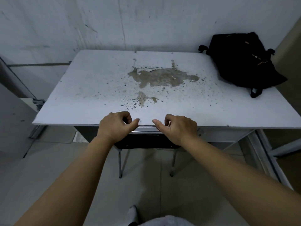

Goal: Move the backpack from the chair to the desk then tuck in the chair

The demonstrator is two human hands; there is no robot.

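Both hands grasp the chrome top rail of the chair (146,139): left hand (116,126) and right hand (180,128) curl over it at the near edge of the worktop (81,95). The black backpack (241,61) lies on the far right corner. To finish tucking, push evenly with both hands, keeping the chair square to the near edge.

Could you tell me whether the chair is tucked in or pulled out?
Tucked in: the chair backrest sits against the desk front edge.

Head view, steeply down over desk (97,88)
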